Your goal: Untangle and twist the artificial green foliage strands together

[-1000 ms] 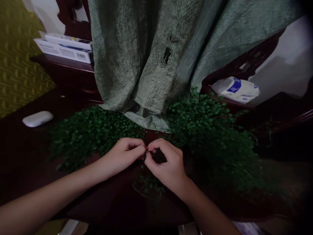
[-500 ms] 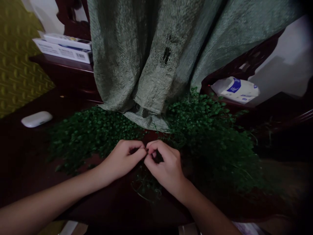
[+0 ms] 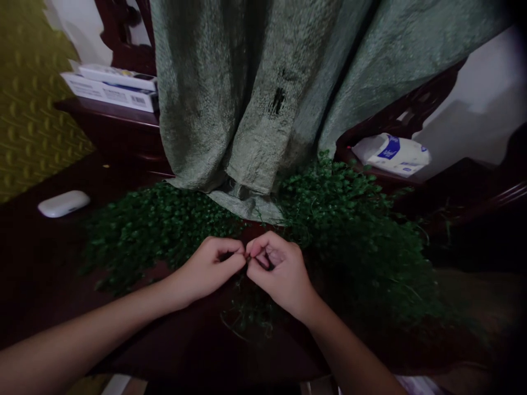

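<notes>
In the middle of the head view, my left hand (image 3: 214,266) and my right hand (image 3: 282,271) meet fingertip to fingertip. Both are closed in a pinch, thumb against fingers; whatever lies between the tips is too small and dark to make out. A heap of small-leaved green plants (image 3: 152,225) lies beyond my left hand. To the right spreads a larger, looser green heap (image 3: 362,247) with thin stems. Below my hands, a few loose sprigs (image 3: 251,315) rest on the dark red tabletop (image 3: 197,351).
A grey-green woven sack (image 3: 255,109) hangs down at the back, its lower edge between the two heaps. On the left sits a white rounded case (image 3: 63,203). White boxes (image 3: 111,88) stand on a ledge behind it. A tissue pack (image 3: 397,154) lies back right.
My right hand's fingers have shifted slightly at the pinch, with the fingertips still close to my left hand's. The whole view has moved a little. The plant heaps look the same.
</notes>
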Motion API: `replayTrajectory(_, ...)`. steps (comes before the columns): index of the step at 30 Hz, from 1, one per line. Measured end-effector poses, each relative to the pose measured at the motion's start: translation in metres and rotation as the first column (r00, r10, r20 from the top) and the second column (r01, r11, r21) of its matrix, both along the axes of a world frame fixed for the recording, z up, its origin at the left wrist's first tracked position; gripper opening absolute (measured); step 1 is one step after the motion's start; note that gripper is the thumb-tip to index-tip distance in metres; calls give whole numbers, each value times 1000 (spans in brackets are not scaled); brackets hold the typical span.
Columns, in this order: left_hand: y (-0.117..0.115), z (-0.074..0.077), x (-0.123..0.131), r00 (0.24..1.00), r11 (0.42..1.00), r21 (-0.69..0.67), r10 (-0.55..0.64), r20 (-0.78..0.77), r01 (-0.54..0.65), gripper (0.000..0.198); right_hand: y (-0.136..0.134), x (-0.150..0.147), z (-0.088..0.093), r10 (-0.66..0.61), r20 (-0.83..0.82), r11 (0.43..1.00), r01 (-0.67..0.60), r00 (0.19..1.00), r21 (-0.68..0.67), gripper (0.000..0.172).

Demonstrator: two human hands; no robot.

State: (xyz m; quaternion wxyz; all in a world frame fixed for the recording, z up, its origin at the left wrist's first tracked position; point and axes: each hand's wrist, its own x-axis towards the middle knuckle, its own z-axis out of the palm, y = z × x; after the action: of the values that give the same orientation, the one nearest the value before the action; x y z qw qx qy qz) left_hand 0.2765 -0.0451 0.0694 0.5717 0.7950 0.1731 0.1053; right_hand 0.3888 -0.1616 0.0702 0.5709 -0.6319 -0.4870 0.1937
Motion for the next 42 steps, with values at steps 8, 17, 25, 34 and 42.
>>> replayTrajectory(8, 2, -6, 1, 999, 999, 39, -29, 37, 27, 27, 1, 2, 7, 64, -266, 993, -87, 962, -74, 11)
replayTrajectory(17, 4, -1, 0, 992, 994, 64, -92, 81, 87, 25, 4, 5, 8, 91, -432, 987, -139, 897, -81, 13)
replayTrajectory(25, 6, 5, 0, 970, 978, 123, -188, 153, 170, 25, 5, 10, 9, 121, -599, 978, -198, 792, -64, 16)
replayTrajectory(34, 18, 12, 2, 967, 950, 237, 154, 205, -202, 22, 2, 21, 13, 56, -586, 996, -82, 808, -18, 13)
replayTrajectory(42, 24, 4, 3, 915, 906, 168, 359, 185, -389, 22, 2, 23, 12, 23, -615, 997, -63, 788, -44, 11)
